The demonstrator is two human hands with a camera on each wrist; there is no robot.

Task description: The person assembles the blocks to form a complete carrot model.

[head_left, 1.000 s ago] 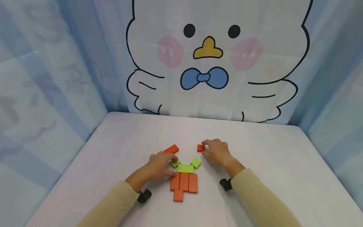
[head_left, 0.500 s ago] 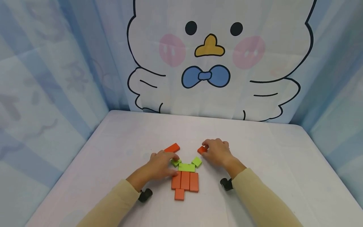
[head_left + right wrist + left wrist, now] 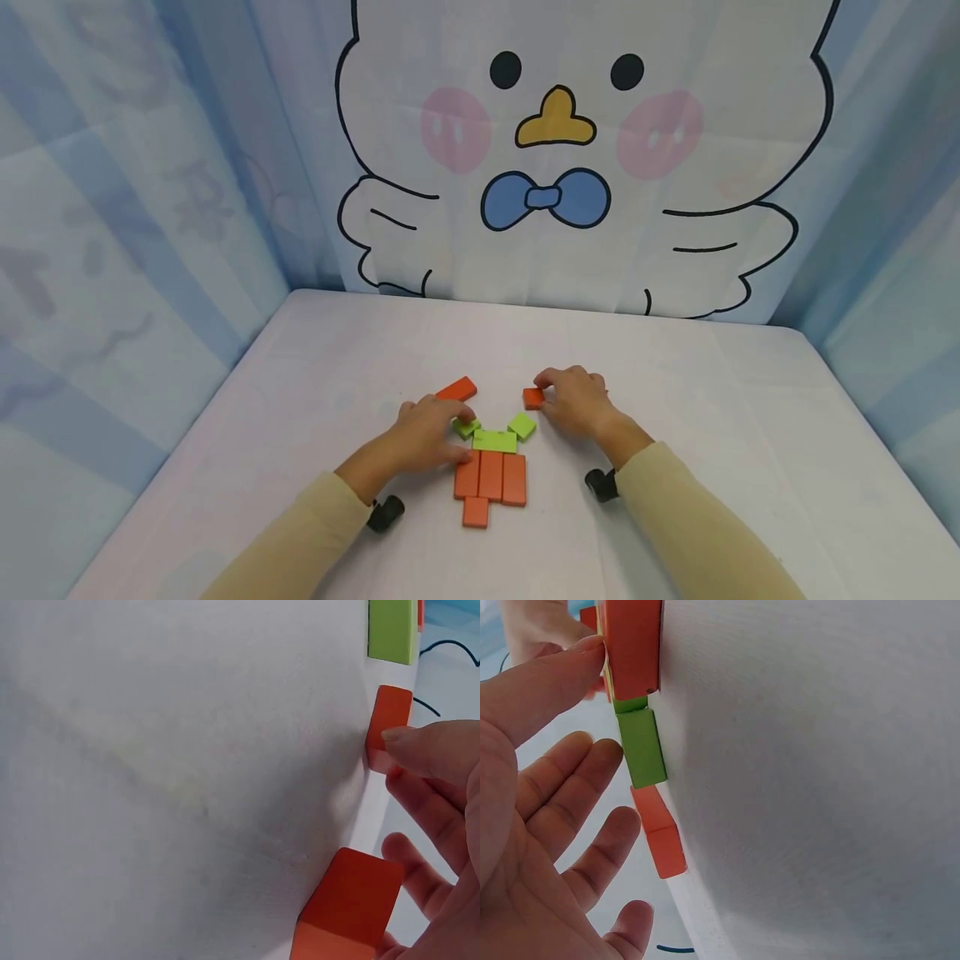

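My left hand (image 3: 426, 437) lies over the left of the block figure, its thumb touching the leftmost of three upright orange blocks (image 3: 467, 475) and its fingertips at a small green block (image 3: 466, 428). In the left wrist view that hand's fingers (image 3: 574, 780) are spread beside a green block (image 3: 643, 748). Between thumb and index finger, my right hand (image 3: 579, 404) pinches a small orange block (image 3: 532, 399), which rests on the table. A second orange block (image 3: 356, 892) stands by its other fingers in the right wrist view.
A green block (image 3: 495, 442) tops the orange row, another green one (image 3: 522, 426) sits at its right corner, and a small orange block (image 3: 475, 512) adjoins below. An angled orange block (image 3: 458, 388) lies beyond my left hand. Patterned curtains (image 3: 450, 242) border the white table (image 3: 360, 342).
The small orange block at my right fingertips turned askew, then back to nearly square, and sits slightly nearer the green blocks. My left hand has kept its place over the figure.
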